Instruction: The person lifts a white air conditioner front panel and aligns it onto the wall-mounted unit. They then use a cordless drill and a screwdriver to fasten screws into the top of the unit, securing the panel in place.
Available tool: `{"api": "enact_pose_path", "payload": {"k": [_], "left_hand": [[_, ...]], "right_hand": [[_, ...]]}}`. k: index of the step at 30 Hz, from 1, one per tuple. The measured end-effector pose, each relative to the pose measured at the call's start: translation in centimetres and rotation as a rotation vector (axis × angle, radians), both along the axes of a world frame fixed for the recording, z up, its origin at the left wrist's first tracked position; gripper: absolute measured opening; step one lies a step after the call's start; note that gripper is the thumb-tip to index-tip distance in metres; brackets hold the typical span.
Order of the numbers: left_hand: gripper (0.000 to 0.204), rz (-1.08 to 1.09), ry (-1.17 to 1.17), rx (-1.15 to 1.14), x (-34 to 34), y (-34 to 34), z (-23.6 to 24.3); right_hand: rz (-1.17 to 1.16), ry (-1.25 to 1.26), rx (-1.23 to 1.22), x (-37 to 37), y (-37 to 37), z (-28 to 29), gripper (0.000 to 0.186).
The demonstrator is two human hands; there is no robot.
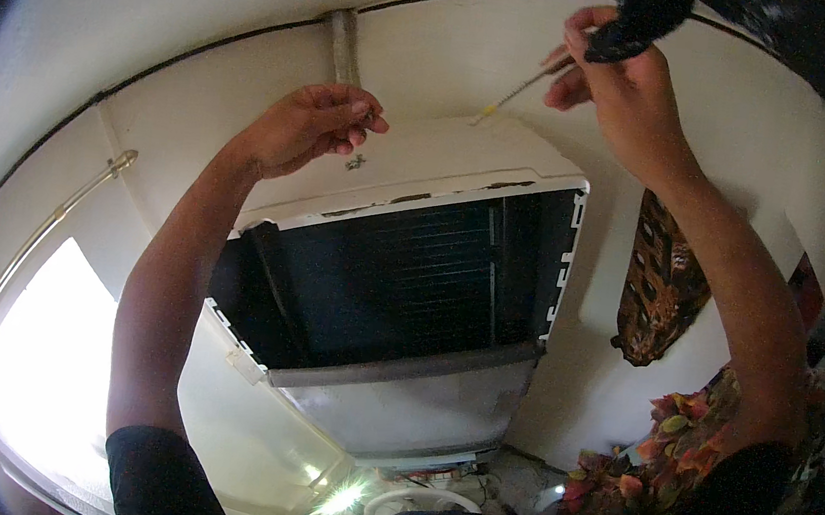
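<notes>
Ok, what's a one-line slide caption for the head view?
Right hand holding a thin tool, left hand raised, near an open-fronted white air conditioner.

Left hand raised at eleven o'clock; right hand, between one and two, holding a thin tool; open white unit, centre.

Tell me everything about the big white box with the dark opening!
The box sticks out from a pale wall and looks like an air conditioner. Its casing seems plastic, with dark patches along the edge above the opening and white tabs at the side. Inside, thin lines look like fins. A greyish strip runs below. The right hand holds a thin tool near the box's top; I can't tell if they touch.
</notes>
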State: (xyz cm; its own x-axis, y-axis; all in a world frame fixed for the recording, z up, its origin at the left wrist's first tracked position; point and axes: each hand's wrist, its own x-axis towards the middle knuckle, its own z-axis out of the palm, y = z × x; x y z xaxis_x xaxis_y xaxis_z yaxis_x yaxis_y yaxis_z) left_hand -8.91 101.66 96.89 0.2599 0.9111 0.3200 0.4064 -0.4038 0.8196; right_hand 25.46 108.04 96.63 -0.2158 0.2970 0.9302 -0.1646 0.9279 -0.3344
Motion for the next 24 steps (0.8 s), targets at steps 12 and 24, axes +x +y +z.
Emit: {"api": "enact_pose_path", "payload": {"k": [12,24], "left_hand": [[0.029,-0.196,0.091,-0.013,9.2,1.0,-0.3],[0.033,-0.156,0.251,0.088,14.2,4.4,0.0]], "right_hand": [[0.008,-0.009,-0.079,1.6,-0.2,0.6,0.024],[-0.094,-0.037,-0.017,5.2,2.1,0.7,0.017]]}}
